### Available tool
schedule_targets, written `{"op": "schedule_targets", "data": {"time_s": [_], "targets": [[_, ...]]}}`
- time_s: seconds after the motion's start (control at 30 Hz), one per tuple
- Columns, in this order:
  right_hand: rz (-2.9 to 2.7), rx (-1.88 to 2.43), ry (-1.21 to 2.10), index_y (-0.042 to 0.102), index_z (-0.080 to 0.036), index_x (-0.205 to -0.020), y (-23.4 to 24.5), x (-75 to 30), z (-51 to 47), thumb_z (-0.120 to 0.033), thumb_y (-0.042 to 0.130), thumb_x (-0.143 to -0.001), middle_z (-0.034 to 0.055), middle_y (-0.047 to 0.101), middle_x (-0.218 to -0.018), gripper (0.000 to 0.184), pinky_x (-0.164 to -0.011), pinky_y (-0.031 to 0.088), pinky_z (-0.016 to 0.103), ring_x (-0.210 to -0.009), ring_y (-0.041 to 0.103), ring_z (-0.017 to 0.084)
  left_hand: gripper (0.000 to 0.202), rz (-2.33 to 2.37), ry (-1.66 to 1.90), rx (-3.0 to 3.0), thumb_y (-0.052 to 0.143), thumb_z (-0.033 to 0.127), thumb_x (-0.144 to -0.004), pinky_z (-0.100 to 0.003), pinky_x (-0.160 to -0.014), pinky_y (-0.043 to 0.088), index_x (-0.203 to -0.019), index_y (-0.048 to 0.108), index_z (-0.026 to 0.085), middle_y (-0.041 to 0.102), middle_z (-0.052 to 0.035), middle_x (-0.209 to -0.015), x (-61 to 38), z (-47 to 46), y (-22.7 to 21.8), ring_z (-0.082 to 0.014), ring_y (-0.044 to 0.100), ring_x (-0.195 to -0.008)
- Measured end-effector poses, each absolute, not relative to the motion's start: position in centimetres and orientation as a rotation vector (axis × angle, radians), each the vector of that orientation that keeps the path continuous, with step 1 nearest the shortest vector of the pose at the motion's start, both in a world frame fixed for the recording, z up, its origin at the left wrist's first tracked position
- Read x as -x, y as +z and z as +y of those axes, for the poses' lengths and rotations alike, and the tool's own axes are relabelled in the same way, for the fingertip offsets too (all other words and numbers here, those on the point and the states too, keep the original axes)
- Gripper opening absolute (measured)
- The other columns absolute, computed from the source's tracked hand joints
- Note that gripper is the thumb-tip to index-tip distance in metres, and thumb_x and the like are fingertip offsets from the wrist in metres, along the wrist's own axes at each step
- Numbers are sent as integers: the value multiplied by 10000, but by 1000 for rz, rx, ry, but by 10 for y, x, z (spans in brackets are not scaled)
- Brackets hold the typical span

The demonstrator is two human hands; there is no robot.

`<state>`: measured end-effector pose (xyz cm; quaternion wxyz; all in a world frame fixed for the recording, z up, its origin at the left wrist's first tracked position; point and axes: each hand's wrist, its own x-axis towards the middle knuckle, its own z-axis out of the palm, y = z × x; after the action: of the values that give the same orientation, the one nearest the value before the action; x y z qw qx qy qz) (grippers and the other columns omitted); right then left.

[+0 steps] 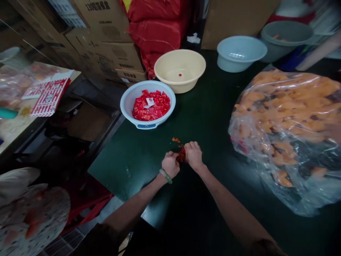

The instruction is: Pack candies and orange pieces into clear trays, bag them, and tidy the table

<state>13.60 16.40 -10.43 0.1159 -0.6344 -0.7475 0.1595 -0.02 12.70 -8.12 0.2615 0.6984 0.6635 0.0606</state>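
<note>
Low over the dark green table, my left hand, with a pale green bangle at its wrist, is closed with fingers curled in. Close beside it, my right hand is closed too, its fingers pinched downward. Between them shows a small red and orange item, touched from both sides; its exact kind is too small to tell. Several small orange bits lie on the table just beyond my hands.
Beyond my hands stands a light blue basin of red packets. Behind it are a cream basin and another blue basin. A clear bag of orange pieces fills the right. Cardboard boxes are stacked at back left.
</note>
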Motion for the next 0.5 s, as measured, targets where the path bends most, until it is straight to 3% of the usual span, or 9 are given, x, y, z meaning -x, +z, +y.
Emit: {"op": "schedule_targets", "data": {"time_s": [0.13, 0.3, 0.5], "targets": [[-2215, 1943, 443, 600, -123, -905, -96, -141, 157, -61, 425, -807, 155, 577, -960, 210, -762, 331, 375, -927, 462, 274, 356, 2000, 341, -1887, 434, 118, -803, -329, -930, 421, -1111, 611, 130, 564, -111, -1127, 3, 149, -77, -238, 479, -1039], [-2138, 1941, 520, 590, -115, -1000, -92, -147, 162, -184, 458, -853, 164, 578, -1051, 209, -802, 324, 395, -995, 463, 292, 403, 2040, 243, -1963, 360, 179, -876, -369, -907, 406, -1216, 571, 125, 528, -123, -1214, -9, 196, -78, -267, 450, -1043], [-1963, 1960, 744, 630, -115, -853, -88, -133, 170, -78, 515, -749, 191, 630, -983, 160, -874, 327, 443, -1017, 502, 306, 270, 1847, 139, -2084, 454, 199, -844, -322, -843, 421, -1018, 660, 184, 593, -89, -1036, -33, 183, -83, -228, 494, -969]]}}
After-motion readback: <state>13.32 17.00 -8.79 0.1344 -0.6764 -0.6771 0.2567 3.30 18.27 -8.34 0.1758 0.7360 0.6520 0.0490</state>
